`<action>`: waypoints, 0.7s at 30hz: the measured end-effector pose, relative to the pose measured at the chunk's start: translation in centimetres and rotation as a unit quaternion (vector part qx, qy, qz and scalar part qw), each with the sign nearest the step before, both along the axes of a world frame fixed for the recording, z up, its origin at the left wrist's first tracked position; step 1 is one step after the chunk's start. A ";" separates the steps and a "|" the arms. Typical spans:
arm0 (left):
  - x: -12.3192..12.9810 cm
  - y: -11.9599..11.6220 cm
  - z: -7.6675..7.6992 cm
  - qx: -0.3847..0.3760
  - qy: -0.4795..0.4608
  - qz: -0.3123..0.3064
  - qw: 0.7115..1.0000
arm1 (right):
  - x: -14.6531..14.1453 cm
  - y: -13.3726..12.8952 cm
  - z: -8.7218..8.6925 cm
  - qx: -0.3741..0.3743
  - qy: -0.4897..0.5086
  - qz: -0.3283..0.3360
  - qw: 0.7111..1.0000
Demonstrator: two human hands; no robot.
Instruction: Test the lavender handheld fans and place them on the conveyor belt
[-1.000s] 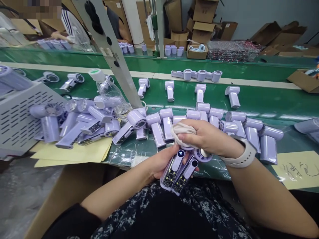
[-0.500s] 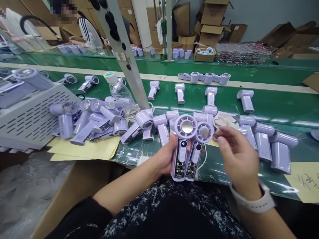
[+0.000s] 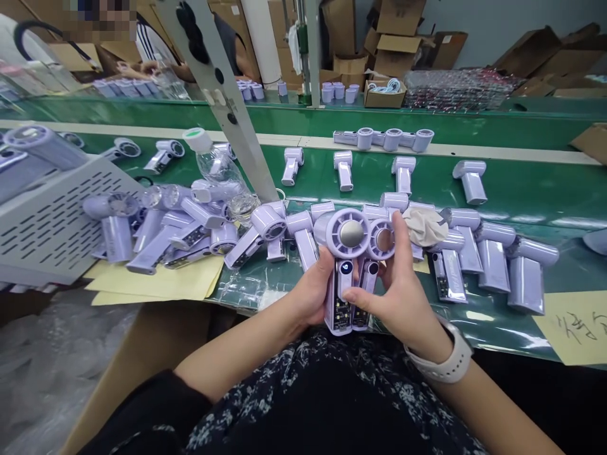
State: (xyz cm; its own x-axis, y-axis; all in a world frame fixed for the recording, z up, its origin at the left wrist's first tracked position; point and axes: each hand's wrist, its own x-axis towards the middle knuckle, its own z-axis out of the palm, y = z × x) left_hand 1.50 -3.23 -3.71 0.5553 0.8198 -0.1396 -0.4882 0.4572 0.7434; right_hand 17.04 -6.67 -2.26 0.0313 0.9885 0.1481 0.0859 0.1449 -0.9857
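Note:
Two lavender handheld fans are side by side in front of me, discs facing up and circuit boards exposed. My left hand (image 3: pixel 315 287) is wrapped round the left side of the nearer fan (image 3: pixel 351 234), whose round display is lit. Beside it stands the second fan (image 3: pixel 380 239), partly covered. My right hand (image 3: pixel 403 291) reaches in from the right, thumb on the nearer fan's front panel and fingers spread behind the second fan; whether it grips that fan cannot be made out. A crumpled pale cloth (image 3: pixel 424 226) lies just beyond my right hand.
More fans (image 3: pixel 154 237) are piled at left by a slotted grey rack (image 3: pixel 57 215) and a clear bottle (image 3: pixel 220 170). Others lie in rows on the green surface (image 3: pixel 313 183). A slanted metal post (image 3: pixel 237 126) rises left of centre. Beyond it, people's arms show.
My right hand has moved left, from beside the cloth onto the fans. The nearer fan's display reads differently. The whole view has shifted slightly.

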 end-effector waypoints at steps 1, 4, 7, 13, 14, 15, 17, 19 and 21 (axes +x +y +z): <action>-0.1 0.0 0.1 0.004 0.004 0.008 1.000 | 0.1 0.1 -0.2 -0.012 0.041 0.007 0.999; -0.3 0.0 1.0 0.048 0.020 0.034 0.998 | 0.7 0.3 -0.8 -0.067 0.125 0.023 0.990; -0.3 0.1 1.9 0.076 0.017 0.046 0.996 | 1.0 0.2 -0.8 -0.116 0.154 0.035 0.981; -0.4 0.9 2.5 0.032 0.008 0.057 0.998 | 1.4 -0.7 1.1 -0.125 0.263 0.024 0.956; -0.6 1.0 2.8 0.026 0.001 0.045 0.999 | 1.5 -0.9 1.4 -0.122 0.269 0.028 0.955; -0.8 1.0 3.2 0.019 -0.009 0.026 0.999 | 1.7 -1.0 1.6 -0.117 0.271 0.028 0.955; -1.3 1.0 4.2 -0.001 -0.032 -0.024 0.999 | 1.9 -1.4 1.9 -0.102 0.269 0.013 0.958; -1.7 0.8 5.2 -0.011 -0.064 -0.069 0.996 | 2.2 -1.7 2.1 -0.092 0.273 -0.007 0.958; -1.9 0.5 5.9 -0.006 -0.086 -0.089 0.992 | 2.5 -1.9 2.1 -0.100 0.289 -0.012 0.952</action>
